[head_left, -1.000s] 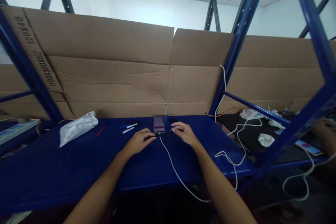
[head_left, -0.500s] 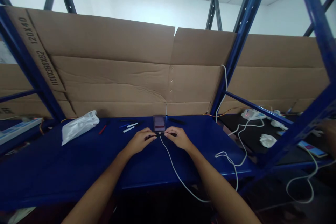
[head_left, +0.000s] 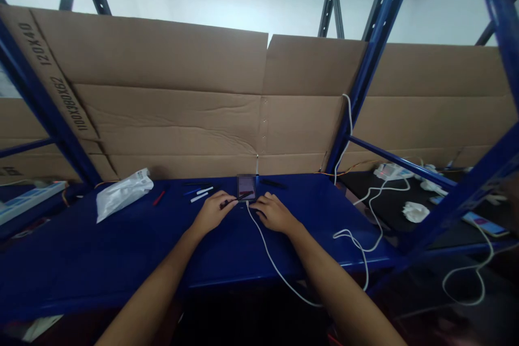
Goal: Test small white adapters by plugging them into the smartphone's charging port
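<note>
A phone (head_left: 245, 186) lies on the blue desk with its screen lit, and a white cable (head_left: 264, 248) runs from its lower edge toward me. My left hand (head_left: 213, 212) is closed on a thin dark pen (head_left: 244, 195), whose far end reaches over the lower part of the screen. My right hand (head_left: 274, 213) rests by the phone's lower right corner, fingers bent but apart, close to the cable's plug. I see nothing held in it. Left of the phone lie white-barrelled pens (head_left: 199, 198), and a black pen (head_left: 273, 184) lies to its right.
A silvery plastic bag (head_left: 124, 194) and a red pen (head_left: 159, 198) lie on the left of the desk (head_left: 133, 248). Cardboard (head_left: 170, 119) walls off the back. Another white cable (head_left: 357, 246) loops at right, beside a blue rack post (head_left: 359, 97).
The dark pen, earlier held level between both hands below the phone, is now in my left hand and tilts over the screen. My right fingers have spread. The view shifted slightly.
</note>
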{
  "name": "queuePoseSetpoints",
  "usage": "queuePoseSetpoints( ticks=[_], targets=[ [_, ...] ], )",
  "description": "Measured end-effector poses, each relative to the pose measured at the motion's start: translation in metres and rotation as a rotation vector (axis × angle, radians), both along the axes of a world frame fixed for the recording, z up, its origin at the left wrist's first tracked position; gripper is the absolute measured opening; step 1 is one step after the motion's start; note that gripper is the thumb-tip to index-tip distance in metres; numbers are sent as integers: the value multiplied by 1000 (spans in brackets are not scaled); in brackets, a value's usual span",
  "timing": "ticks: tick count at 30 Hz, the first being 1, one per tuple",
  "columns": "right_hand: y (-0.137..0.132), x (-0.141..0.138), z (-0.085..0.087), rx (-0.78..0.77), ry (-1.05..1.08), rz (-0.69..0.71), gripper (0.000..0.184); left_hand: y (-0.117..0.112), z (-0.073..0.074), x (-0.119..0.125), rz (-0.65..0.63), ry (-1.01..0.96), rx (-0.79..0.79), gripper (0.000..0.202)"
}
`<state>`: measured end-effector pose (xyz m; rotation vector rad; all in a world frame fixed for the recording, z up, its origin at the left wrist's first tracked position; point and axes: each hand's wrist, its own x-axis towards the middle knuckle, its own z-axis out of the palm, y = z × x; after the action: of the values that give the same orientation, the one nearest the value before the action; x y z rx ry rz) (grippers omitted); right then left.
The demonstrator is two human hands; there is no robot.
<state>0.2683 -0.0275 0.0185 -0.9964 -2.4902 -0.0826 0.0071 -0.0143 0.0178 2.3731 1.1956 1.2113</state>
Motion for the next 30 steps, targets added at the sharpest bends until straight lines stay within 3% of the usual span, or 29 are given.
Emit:
queuePoseSetpoints(
  ticks=[4,11,19,22,26,30],
  targets=[
    [5,-7,-4,14,-39,51,38,1,-2,2,-10,16,-12,33],
    [11,-7,-9,37,-20,56,22,0,-1,2,-13,19,-17,33],
    [13,-6,-13,-44,215,-25,21,-1,0,2,-26,6,-34,32],
    [15,-5,-12,-100,373,-64,18,-1,0,2,-32,13,-39,33],
    [22,-2,-11,-199,761,-140,4,-4,1,4,-76,42,-49,35],
    [27,-3,-11,-370,961,-97,18,-7,4,7,-142,61,-84,35]
  ],
)
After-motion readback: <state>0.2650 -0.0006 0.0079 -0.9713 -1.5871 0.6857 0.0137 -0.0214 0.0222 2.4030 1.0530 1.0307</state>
